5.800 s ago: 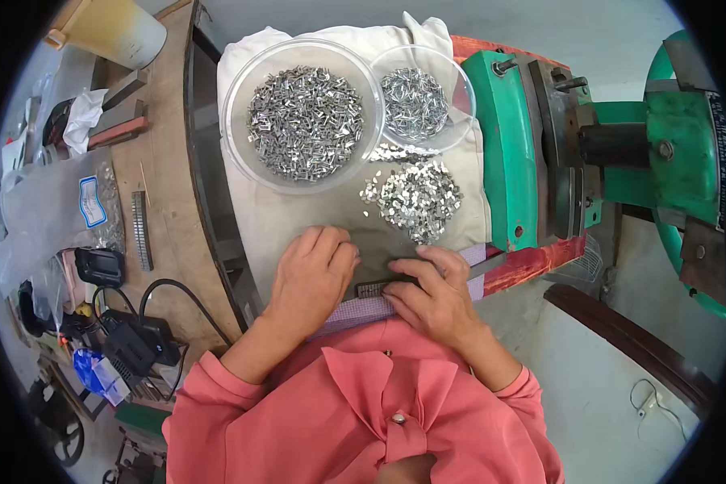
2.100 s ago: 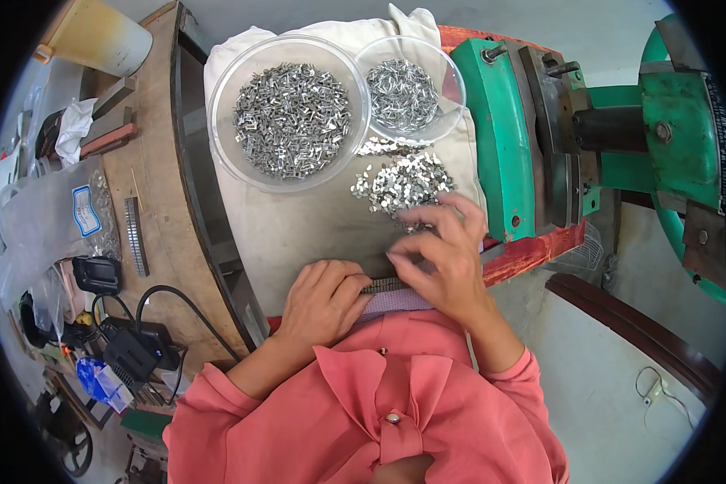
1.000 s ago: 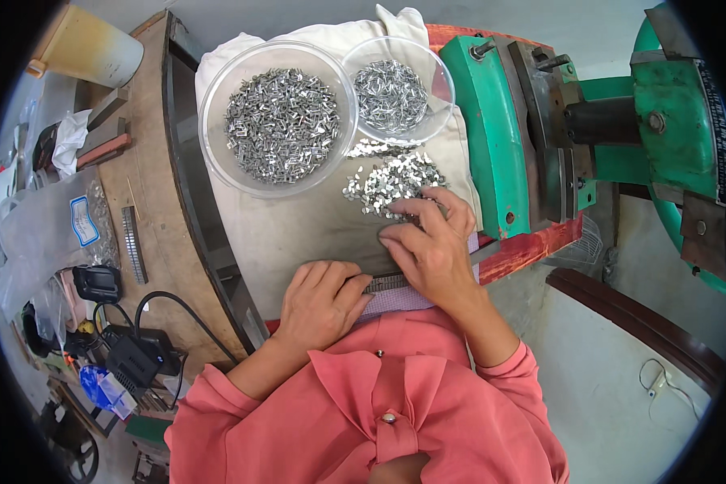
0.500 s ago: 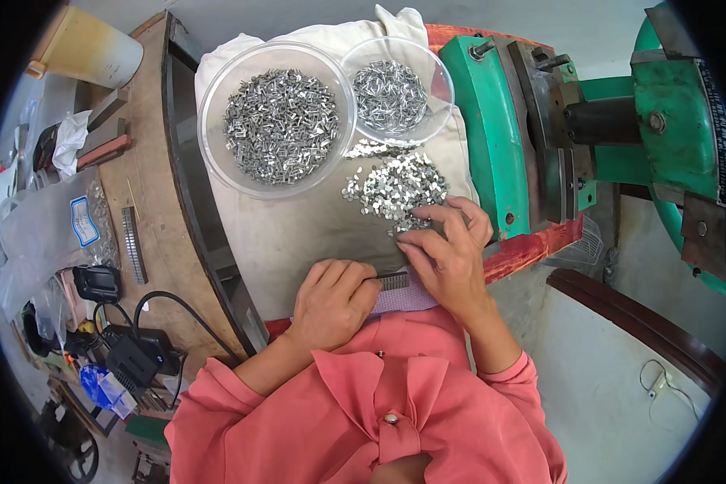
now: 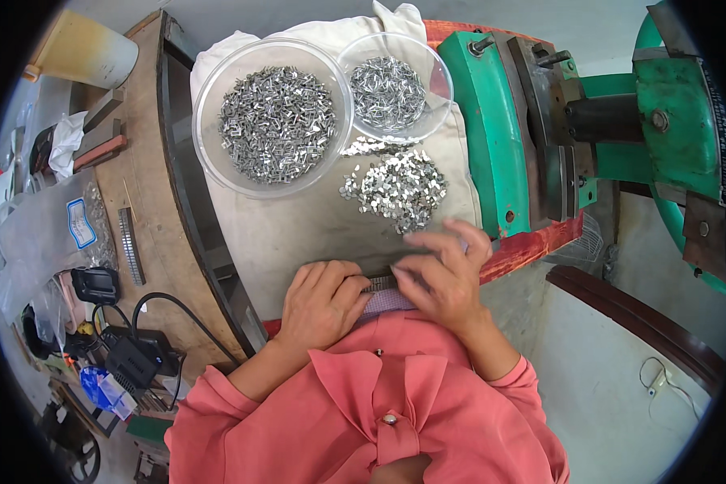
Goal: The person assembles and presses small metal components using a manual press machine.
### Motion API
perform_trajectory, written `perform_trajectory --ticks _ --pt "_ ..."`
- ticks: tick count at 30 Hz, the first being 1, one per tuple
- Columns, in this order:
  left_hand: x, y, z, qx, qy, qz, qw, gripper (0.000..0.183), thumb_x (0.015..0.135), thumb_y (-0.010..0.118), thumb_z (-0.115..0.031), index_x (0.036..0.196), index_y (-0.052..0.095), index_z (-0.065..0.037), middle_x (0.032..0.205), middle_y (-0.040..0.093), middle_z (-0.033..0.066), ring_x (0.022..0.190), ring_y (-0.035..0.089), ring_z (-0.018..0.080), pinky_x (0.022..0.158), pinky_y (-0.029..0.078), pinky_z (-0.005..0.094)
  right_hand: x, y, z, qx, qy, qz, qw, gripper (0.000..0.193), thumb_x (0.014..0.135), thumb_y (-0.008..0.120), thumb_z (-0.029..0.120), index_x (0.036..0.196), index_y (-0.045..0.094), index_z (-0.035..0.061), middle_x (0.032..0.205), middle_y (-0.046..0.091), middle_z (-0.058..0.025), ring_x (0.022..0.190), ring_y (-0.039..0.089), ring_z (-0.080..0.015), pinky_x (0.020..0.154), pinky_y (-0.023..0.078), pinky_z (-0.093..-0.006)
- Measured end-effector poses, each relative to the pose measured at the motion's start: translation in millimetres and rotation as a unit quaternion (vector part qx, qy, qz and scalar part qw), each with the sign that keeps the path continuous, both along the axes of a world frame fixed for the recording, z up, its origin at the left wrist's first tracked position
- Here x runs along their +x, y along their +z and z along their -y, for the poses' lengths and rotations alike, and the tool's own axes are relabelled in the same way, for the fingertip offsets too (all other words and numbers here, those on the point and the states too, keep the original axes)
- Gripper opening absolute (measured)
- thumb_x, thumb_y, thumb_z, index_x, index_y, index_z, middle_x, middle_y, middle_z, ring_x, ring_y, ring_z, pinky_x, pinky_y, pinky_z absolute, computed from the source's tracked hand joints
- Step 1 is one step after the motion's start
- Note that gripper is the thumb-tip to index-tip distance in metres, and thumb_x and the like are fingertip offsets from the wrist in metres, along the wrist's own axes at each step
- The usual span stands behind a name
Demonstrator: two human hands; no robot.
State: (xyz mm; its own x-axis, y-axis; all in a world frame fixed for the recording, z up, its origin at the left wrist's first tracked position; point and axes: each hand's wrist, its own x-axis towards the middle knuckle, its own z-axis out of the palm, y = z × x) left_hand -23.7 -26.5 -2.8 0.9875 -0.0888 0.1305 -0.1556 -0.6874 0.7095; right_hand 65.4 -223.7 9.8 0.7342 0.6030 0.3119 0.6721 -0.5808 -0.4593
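Strip (image 5: 381, 283), dark and slotted, lies crosswise at the near edge of the beige cloth (image 5: 254, 242), between the hands. Left hand (image 5: 324, 300): fingers curled over the strip's left end; whether they clamp it cannot be told. Right hand (image 5: 448, 276): blurred, fingers bent and slightly parted near the right end; whether they pinch a part cannot be told. Beyond, flat silvery pieces (image 5: 403, 189) form a loose heap. Large clear tub (image 5: 207, 121), left: contains many small bent metal parts (image 5: 278, 125). Smaller clear tub (image 5: 439, 85), right: contains thin shiny metal parts (image 5: 387, 93).
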Motion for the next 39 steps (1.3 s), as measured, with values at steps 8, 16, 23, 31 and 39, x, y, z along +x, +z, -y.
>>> perform_trajectory --ticks 8,16,23,31,39 --pt "4.5 2.8 1.3 0.006 -0.009 -0.016 1.000 0.025 0.079 0.075 -0.019 0.100 0.066 -0.009 0.103 0.060 0.0039 0.094 0.059 0.0233 0.084 0.044 0.0370 -9.2 -0.7 7.0 -0.005 0.030 -0.056 0.998 0.020 0.068 0.084 0.016 0.086 0.076 0.0163 0.111 0.068 -0.0003 0.120 0.047 -0.0323 0.102 0.034 -0.0433" --pt "4.6 4.5 2.1 0.005 -0.016 -0.026 1.000 0.030 0.075 0.080 -0.015 0.100 0.066 -0.008 0.105 0.062 0.0056 0.094 0.061 0.0260 0.080 0.045 0.0377 34.8 -1.8 -18.5 -0.055 0.043 -0.003 0.998 0.015 0.072 0.081 0.018 0.086 0.075 0.0170 0.118 0.063 0.0011 0.124 0.047 -0.0307 0.103 0.030 -0.0457" --pt "10.5 7.1 9.4 0.011 -0.021 0.001 1.000 0.024 0.076 0.079 -0.013 0.096 0.068 -0.010 0.101 0.063 0.0026 0.088 0.061 0.0230 0.080 0.045 0.0361 31.1 0.8 -20.5 -0.067 0.042 0.016 0.997 0.012 0.071 0.083 0.020 0.080 0.076 0.0180 0.114 0.066 0.0039 0.122 0.049 -0.0280 0.101 0.030 -0.0449" --pt "12.0 3.7 12.4 0.037 -0.039 0.051 0.997 0.017 0.076 0.073 -0.010 0.093 0.069 -0.010 0.097 0.064 0.0015 0.087 0.061 0.0216 0.080 0.046 0.0362 23.7 -3.3 -18.5 -0.060 0.050 0.011 0.997 0.016 0.070 0.082 0.017 0.083 0.073 0.0176 0.112 0.067 0.0043 0.122 0.050 -0.0288 0.100 0.032 -0.0447" --pt "7.8 -3.9 17.6 0.042 -0.028 0.056 0.997 0.015 0.081 0.061 -0.017 0.093 0.066 -0.009 0.099 0.062 0.0029 0.090 0.060 0.0206 0.085 0.046 0.0350 -9.7 3.7 16.7 -0.029 0.018 -0.048 0.998 0.018 0.073 0.081 0.008 0.087 0.071 0.0124 0.110 0.068 -0.0022 0.119 0.050 -0.0333 0.104 0.036 -0.0429"
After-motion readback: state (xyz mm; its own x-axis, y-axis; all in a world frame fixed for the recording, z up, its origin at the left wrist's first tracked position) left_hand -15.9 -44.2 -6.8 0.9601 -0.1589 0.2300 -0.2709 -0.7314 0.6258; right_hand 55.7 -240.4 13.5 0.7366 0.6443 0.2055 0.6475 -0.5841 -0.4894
